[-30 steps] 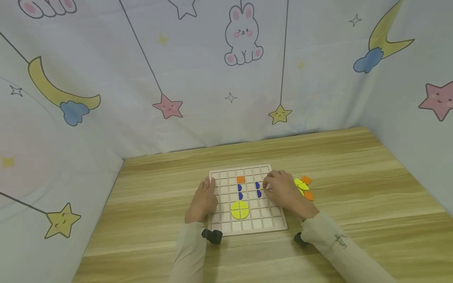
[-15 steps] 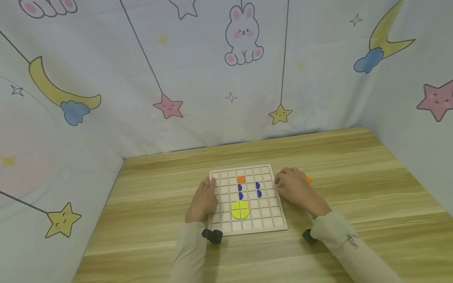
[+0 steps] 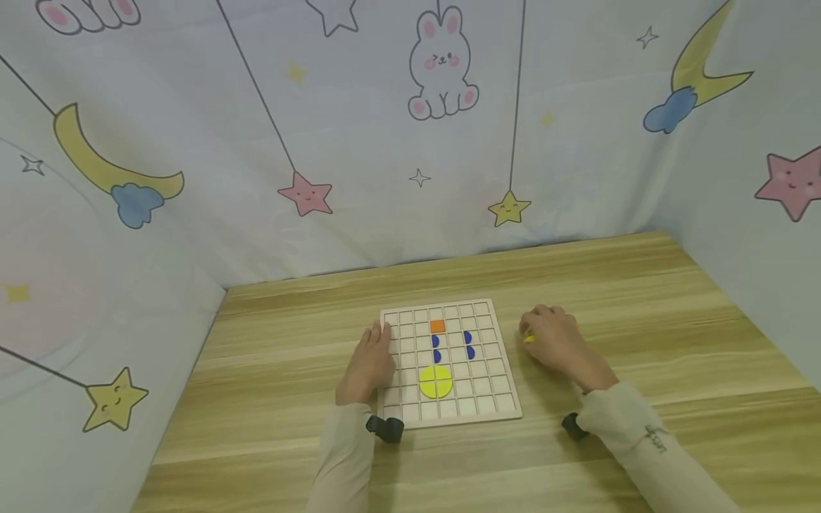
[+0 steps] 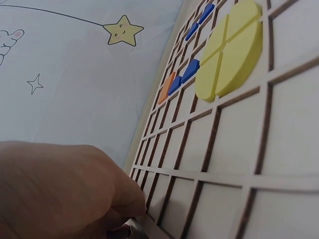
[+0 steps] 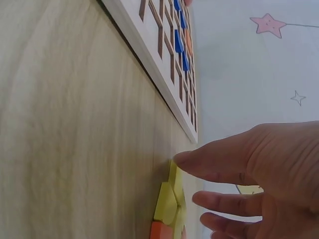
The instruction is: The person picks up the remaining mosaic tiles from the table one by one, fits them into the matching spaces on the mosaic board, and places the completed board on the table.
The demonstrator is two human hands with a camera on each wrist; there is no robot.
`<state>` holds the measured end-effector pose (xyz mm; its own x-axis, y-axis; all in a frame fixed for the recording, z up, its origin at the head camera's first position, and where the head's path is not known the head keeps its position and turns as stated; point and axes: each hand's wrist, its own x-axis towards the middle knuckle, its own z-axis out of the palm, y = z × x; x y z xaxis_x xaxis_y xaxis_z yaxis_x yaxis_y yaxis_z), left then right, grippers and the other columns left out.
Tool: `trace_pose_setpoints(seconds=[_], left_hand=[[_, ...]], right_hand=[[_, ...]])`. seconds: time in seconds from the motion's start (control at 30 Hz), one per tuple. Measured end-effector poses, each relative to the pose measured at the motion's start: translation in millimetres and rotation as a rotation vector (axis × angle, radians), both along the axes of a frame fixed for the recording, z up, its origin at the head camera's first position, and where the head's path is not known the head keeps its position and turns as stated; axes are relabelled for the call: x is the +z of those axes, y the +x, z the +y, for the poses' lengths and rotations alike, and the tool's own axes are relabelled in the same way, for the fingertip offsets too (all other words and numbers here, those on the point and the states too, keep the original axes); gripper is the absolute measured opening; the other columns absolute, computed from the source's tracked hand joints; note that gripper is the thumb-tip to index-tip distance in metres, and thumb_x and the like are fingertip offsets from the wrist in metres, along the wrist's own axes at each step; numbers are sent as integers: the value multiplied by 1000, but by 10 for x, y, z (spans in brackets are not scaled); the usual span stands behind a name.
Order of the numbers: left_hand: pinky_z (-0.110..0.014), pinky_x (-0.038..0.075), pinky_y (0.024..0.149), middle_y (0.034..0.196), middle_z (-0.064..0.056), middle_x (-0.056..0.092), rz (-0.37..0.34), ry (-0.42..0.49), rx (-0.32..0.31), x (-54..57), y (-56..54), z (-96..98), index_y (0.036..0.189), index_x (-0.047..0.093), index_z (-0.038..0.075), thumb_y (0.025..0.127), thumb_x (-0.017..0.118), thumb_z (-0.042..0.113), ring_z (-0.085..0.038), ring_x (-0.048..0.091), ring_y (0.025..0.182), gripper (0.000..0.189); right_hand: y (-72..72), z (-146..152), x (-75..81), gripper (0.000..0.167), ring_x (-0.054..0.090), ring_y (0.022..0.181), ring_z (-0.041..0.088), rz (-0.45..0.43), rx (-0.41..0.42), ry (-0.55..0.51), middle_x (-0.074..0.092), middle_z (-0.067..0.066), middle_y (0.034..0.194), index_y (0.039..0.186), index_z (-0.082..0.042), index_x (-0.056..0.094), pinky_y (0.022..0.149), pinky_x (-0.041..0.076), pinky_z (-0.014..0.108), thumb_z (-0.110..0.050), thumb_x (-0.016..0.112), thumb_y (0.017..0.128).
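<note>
A wooden grid board (image 3: 477, 388) lies on the table. On it sit an orange square tile (image 3: 437, 325), two pairs of blue half-round tiles (image 3: 471, 353) and a yellow disc of quarter-round tiles (image 3: 435, 382). My left hand (image 3: 368, 363) rests on the board's left edge, its fingers pointing toward the far side. To the right of the board, my right hand (image 3: 554, 340) is over a small pile of loose tiles. In the right wrist view its thumb is right at a yellow tile (image 5: 167, 204), with the fingers apart from it. An orange tile (image 5: 160, 230) lies beside that one.
The wood-grain table (image 3: 288, 335) meets a pale printed curtain (image 3: 359, 235) at its back and both sides. Small dark wrist cameras (image 3: 386, 429) hang at both cuffs, the left one close to the board's near left corner.
My right hand has moved from above the board's right side to the loose tiles right of it, now covering most of them. The left hand and the tiles on the board stay put.
</note>
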<state>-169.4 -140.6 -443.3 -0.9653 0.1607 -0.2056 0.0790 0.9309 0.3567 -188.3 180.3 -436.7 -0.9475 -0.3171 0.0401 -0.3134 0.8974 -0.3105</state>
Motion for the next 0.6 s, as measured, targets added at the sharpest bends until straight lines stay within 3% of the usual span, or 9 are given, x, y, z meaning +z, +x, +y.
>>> trace_pose_setpoints(seconds=[0.6], left_hand=[[-46,12,122,156,-29,14,6,-3,-14,0,2,-4,148,21,-8,93,34,3,-40,13,146,58]], right_hand=[[-31,131,1,16,51,107,44,-19,-11,14,59,22,117,93,-8,67,85,43,61,-14,72,79]])
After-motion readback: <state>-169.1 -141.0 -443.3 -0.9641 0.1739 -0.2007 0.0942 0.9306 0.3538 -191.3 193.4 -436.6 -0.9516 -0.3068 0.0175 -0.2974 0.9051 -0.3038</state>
